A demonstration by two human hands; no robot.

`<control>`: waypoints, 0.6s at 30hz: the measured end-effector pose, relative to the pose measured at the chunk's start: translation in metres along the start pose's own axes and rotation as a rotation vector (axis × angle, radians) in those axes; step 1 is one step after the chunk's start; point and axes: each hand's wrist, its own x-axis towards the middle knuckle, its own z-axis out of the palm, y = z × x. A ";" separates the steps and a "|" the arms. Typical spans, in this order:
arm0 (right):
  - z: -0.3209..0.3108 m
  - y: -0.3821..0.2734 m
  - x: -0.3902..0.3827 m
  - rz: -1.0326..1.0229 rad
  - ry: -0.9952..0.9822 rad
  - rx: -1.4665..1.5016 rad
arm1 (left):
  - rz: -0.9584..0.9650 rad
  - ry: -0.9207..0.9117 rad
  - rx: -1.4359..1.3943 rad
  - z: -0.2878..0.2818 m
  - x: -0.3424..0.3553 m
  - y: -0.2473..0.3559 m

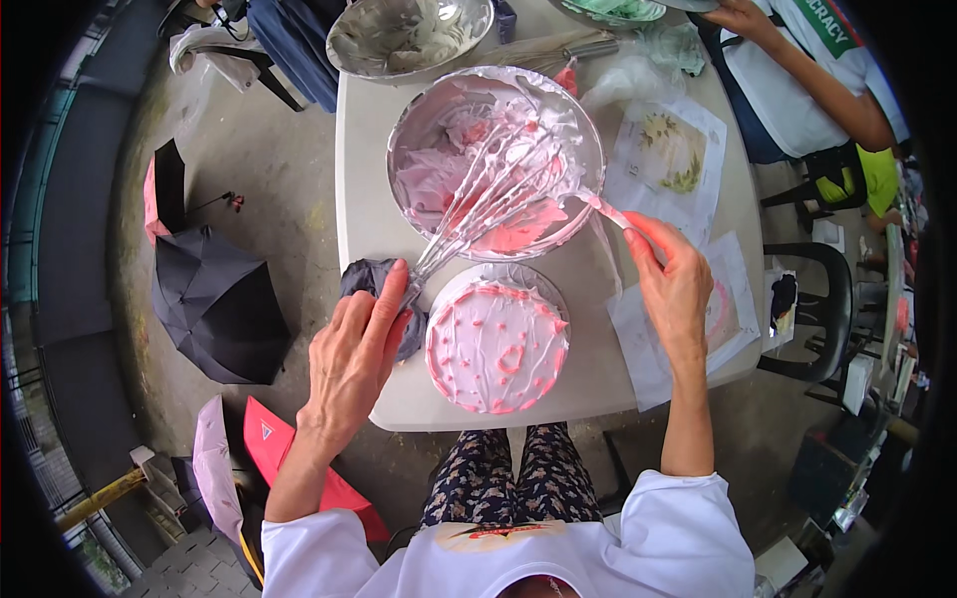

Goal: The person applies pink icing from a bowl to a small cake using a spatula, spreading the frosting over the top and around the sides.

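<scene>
My left hand (354, 354) grips the handle of a large wire whisk (478, 194), its cream-smeared wires resting in a steel bowl (399, 149) of pale pink cream with darker pink streaks. Beside that hand lies a dark crumpled cloth or bag (364, 274). My right hand (668, 289) holds a narrow spatula (603, 207) coated in pink cream, its tip at the bowl's right rim. Just below the bowl, between my hands, sits a round pink-frosted cake (493, 349) with darker pink dots and a piped edge.
The table (399, 409) also holds another steel bowl (409, 40), clear plastic (638, 75) and patterned sheets (668, 149). Umbrellas (214, 304) lie on the floor at left. Another person (797, 80) is at the upper right, near a black chair (822, 309).
</scene>
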 end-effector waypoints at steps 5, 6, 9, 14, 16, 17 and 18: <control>0.000 -0.008 0.003 0.016 0.035 -0.001 | 0.039 -0.010 0.035 -0.007 -0.013 -0.020; 0.000 -0.012 0.003 0.016 0.035 0.004 | 0.076 0.001 0.057 -0.011 -0.016 -0.028; -0.006 -0.014 0.006 0.041 0.054 0.034 | 0.020 -0.024 0.044 -0.017 -0.014 -0.036; -0.028 0.020 -0.002 0.095 0.041 0.098 | -0.140 -0.054 -0.233 0.002 0.002 -0.020; -0.022 0.016 0.001 0.061 0.043 0.111 | -0.236 -0.035 -0.303 -0.006 0.001 -0.021; -0.019 0.014 0.003 0.083 0.034 0.121 | -0.129 -0.022 -0.172 -0.007 -0.002 -0.039; -0.024 0.011 0.002 0.050 0.029 0.088 | -0.083 -0.015 -0.154 -0.003 -0.003 -0.052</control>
